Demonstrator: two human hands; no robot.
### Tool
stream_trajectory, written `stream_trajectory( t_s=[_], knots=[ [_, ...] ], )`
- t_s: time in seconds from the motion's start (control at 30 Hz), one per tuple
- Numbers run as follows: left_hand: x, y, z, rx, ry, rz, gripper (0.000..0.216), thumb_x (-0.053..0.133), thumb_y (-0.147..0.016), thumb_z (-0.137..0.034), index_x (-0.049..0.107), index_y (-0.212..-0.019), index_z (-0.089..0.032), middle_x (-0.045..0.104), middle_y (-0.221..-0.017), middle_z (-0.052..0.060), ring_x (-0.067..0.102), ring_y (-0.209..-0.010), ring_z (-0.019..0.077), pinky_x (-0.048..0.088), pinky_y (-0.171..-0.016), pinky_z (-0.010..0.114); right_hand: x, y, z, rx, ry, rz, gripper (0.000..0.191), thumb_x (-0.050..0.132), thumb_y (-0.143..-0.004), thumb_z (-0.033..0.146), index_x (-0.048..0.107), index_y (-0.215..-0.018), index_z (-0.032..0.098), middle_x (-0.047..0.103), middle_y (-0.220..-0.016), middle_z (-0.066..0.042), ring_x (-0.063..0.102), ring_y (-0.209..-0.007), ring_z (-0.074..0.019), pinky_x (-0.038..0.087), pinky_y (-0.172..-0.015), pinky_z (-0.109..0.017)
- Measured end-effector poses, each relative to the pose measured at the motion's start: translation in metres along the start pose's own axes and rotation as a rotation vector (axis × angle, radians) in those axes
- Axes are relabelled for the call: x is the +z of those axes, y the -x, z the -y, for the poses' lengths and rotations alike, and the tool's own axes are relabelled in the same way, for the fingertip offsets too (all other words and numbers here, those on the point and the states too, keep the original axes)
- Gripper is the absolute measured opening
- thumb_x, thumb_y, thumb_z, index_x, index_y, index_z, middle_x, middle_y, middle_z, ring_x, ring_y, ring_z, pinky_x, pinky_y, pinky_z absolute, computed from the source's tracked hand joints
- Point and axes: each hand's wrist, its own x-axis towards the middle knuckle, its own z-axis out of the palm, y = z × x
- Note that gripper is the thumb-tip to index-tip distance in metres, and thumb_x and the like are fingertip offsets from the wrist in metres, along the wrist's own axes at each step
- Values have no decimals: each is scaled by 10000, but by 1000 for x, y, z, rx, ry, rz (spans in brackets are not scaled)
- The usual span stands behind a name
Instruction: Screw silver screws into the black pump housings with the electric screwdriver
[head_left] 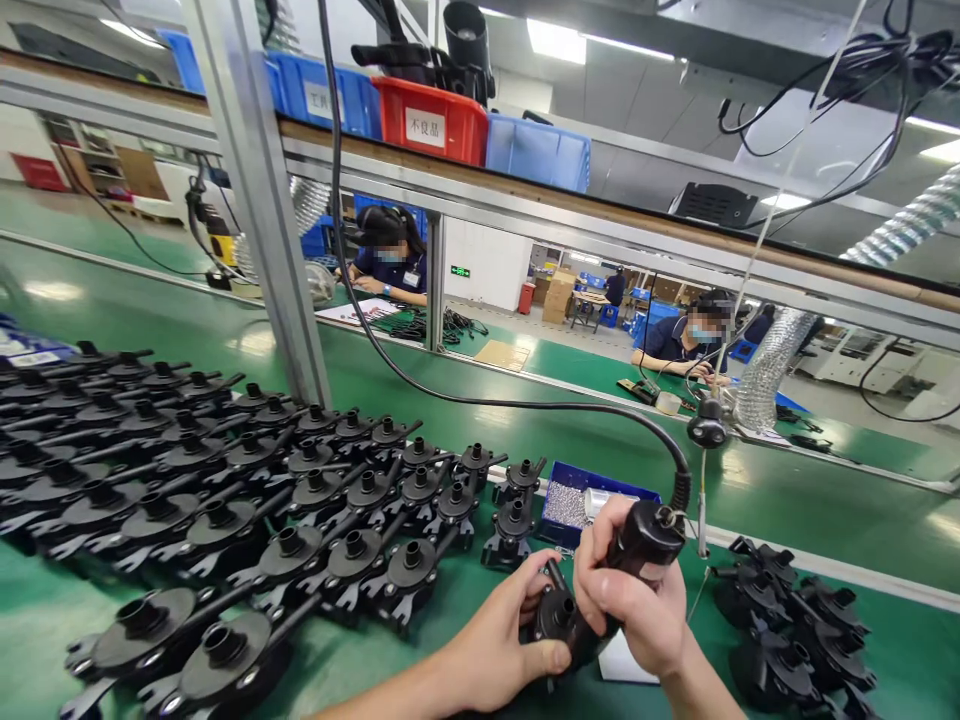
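Observation:
My right hand [637,605] is wrapped around a black corded electric screwdriver [651,535], which tilts down to the left. My left hand [487,640] grips a round black plastic housing [553,612] with a short upright spout. The screwdriver's lower end is beside or against this housing; my fingers hide its tip. Just behind my hands, a blue box [559,535] holds many small metal screws [564,502] and a silvery cylinder. Something white and flat [627,662] lies beneath my right hand.
Rows of similar black housings [355,552] cover the green bench to the left. More are clustered on the right [780,650]. A black cord [480,402] loops across to the screwdriver. Overhead, a shelf carries a red bin [431,120]. Two people sit at the bench opposite.

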Motion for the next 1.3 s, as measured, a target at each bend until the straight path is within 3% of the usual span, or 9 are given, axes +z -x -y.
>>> stream_trajectory(
  t_s=[0.23, 0.4, 0.5, 0.63, 0.83, 0.93, 1.07, 1.2, 1.3],
  knots=[
    [1, 0, -4, 17, 32, -2, 997, 939, -749, -644, 393, -1483, -245, 698, -1333, 142, 664, -1282, 353, 473, -1134, 504, 12, 7, 3, 1, 191, -179, 267, 761, -966, 408, 554, -948, 240, 574, -665, 62, 483, -488, -113, 398, -529, -256],
    [13, 1, 4, 12, 27, 1, 913, 1015, -676, -439, 426, -1350, -262, 704, -1180, 61, 696, -1134, 275, 508, -1046, 424, 7, -2, 23, 33, 181, -198, 228, 783, -953, 347, 589, -945, 228, 635, -685, 37, 587, -527, -144, 478, -550, -262],
    [22, 1, 17, 1, 40, 4, 880, 1009, -618, -318, 426, -1275, -271, 686, -1049, -6, 695, -984, 208, 518, -968, 367, 2, -5, 27, -75, 82, -261, 200, 787, -968, 314, 599, -983, 247, 659, -721, 42, 636, -559, -153, 505, -569, -259],
    [26, -3, 26, 16, 57, 2, 834, 967, -609, -249, 433, -1250, -262, 697, -1062, 2, 694, -988, 209, 516, -929, 347, -3, -7, 15, -178, 125, -275, 176, 776, -1002, 298, 606, -1015, 254, 674, -765, 37, 684, -599, -164, 546, -593, -271],
    [23, -3, 24, 15, 74, 2, 859, 982, -585, -261, 449, -1258, -254, 705, -1125, 35, 702, -1056, 246, 521, -939, 361, -3, -10, 2, -135, 216, -227, 163, 768, -1010, 289, 613, -1003, 241, 679, -781, 29, 693, -635, -165, 571, -636, -291],
    [27, -1, 20, 4, 89, 20, 862, 982, -581, -263, 463, -1270, -244, 717, -1194, 73, 714, -1112, 295, 525, -955, 385, 5, -9, 0, -100, 200, -171, 195, 757, -1028, 320, 580, -994, 247, 627, -728, 55, 598, -540, -118, 505, -563, -248],
    [33, -1, 13, 26, 55, -21, 844, 981, -572, -269, 473, -1245, -239, 727, -1201, 92, 716, -1150, 357, 533, -980, 432, 20, -6, -5, -101, 227, -244, 250, 757, -1030, 379, 553, -975, 246, 579, -702, 63, 496, -497, -93, 408, -506, -225],
    [29, -4, 18, 29, 33, 14, 842, 978, -622, -351, 455, -1269, -225, 719, -1259, 149, 705, -1204, 393, 537, -1005, 461, 27, -5, -6, -100, 226, -288, 301, 778, -1006, 434, 545, -966, 247, 573, -687, 67, 498, -496, -100, 403, -510, -229],
    [19, -7, 26, -28, 93, 85, 873, 982, -666, -520, 461, -1305, -235, 722, -1240, 122, 693, -1237, 365, 507, -1081, 484, 23, -7, 1, -84, 238, -301, 318, 786, -993, 458, 552, -961, 244, 584, -677, 61, 528, -509, -116, 435, -521, -239]
  ],
)
